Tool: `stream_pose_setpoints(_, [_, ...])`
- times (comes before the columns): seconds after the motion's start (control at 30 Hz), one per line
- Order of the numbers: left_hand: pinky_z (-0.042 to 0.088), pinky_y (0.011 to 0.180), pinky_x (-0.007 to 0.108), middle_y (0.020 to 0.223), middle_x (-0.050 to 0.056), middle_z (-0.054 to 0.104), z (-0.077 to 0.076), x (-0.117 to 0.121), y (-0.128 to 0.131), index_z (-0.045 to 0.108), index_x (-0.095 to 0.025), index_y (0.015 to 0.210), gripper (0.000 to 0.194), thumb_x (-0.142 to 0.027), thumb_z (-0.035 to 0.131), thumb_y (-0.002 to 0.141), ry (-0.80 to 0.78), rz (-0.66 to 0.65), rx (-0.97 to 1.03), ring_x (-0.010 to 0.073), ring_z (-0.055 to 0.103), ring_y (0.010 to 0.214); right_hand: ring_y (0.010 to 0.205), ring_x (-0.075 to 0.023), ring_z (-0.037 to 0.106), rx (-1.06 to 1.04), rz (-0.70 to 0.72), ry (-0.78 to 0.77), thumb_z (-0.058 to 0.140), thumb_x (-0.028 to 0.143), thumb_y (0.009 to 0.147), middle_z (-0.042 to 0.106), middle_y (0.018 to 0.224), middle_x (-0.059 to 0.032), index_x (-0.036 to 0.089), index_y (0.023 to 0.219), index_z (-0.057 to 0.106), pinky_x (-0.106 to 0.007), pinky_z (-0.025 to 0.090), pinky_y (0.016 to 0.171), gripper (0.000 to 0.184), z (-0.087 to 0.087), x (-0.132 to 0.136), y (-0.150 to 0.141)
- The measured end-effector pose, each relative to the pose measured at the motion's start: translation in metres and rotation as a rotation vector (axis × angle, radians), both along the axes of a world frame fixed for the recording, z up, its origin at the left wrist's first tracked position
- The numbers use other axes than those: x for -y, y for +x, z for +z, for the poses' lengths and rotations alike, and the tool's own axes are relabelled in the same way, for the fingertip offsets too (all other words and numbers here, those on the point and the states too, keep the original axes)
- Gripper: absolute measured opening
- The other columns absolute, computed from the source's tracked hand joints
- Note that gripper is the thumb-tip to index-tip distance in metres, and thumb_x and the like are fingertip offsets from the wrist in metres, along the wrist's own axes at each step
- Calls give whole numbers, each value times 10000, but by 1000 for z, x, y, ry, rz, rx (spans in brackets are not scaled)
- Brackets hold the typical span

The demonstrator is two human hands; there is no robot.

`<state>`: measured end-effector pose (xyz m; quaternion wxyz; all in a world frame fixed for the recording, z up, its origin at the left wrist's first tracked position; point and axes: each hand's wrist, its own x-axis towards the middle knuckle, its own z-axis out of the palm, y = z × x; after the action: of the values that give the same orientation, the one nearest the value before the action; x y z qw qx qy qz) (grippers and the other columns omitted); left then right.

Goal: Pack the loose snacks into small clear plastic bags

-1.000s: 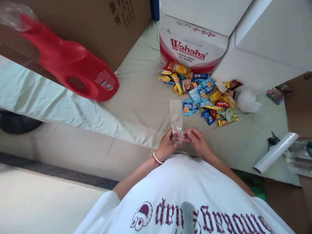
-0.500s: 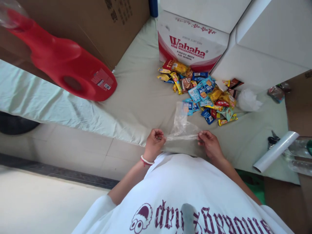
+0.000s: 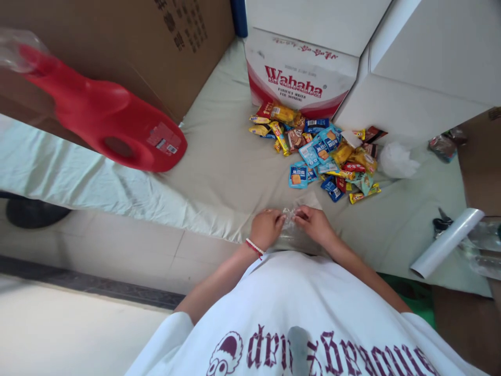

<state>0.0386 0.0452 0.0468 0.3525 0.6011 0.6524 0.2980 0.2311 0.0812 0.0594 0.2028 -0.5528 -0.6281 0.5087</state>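
A clear plastic bag [image 3: 309, 200] is pinched between my two hands, close in front of my shirt. My left hand [image 3: 266, 228], with a white and red bracelet at the wrist, has its fingers closed on the bag's left part. Close beside it, my right hand [image 3: 313, 222] grips the bag with thumb and fingers. The bag is thin and see-through, so its edges are hard to make out. Beyond the hands lies a heap of small wrapped snacks [image 3: 332, 151] in blue, yellow, red and brown packets.
Behind the snacks stands a white and red Wahaha carton [image 3: 301, 78]. A big red bottle [image 3: 129, 125] leans at left by a brown cardboard box [image 3: 117, 47]. A crumpled white bag [image 3: 398, 160], scissors [image 3: 442, 222] and a silvery roll [image 3: 447, 243] lie at right on the pale green sheet [image 3: 219, 177].
My hands have come together from wide apart, gathering the bag between them. Its loose end, which stretched toward the snacks, now sits lower and nearer my hands.
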Motion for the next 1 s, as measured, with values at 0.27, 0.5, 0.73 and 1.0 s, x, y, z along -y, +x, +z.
stream_pose_setpoints(0.27, [307, 588, 278, 522, -46, 461, -12, 6, -35, 609, -222, 700, 365, -504, 560, 926, -111, 270, 265, 148, 436, 558, 428, -103, 360, -235, -342, -138, 727, 607, 774, 457, 535, 71, 232, 821, 594, -255, 271, 425, 401, 6, 1, 36])
stream_pose_setpoints(0.5, [528, 713, 263, 773, -4, 650, -14, 5, -42, 558, -212, 774, 291, -459, 705, 820, -205, 658, 964, 135, 629, 738, 445, -105, 367, -178, -431, -180, 733, 601, 773, 475, 577, 65, 230, 823, 584, -258, 274, 433, 403, -9, 22, 62])
stream_pose_setpoints(0.73, [395, 484, 225, 766, 14, 663, 6, -10, -54, 573, -189, 828, 217, -350, 688, 740, -417, 573, 1133, 84, 508, 515, 591, -155, 492, 42, -224, -21, 656, 549, 849, 584, 655, 3, 207, 840, 652, -283, 385, 564, 342, -4, 22, 84])
stream_pose_setpoints(1.0, [298, 580, 263, 579, -35, 514, 22, -33, -18, 617, -191, 722, 335, -513, 678, 790, -239, -263, 66, 128, 469, 593, 747, -155, 560, 121, -20, 218, 616, 471, 945, 631, 831, -14, 205, 890, 675, -270, 432, 685, 279, 15, 8, 98])
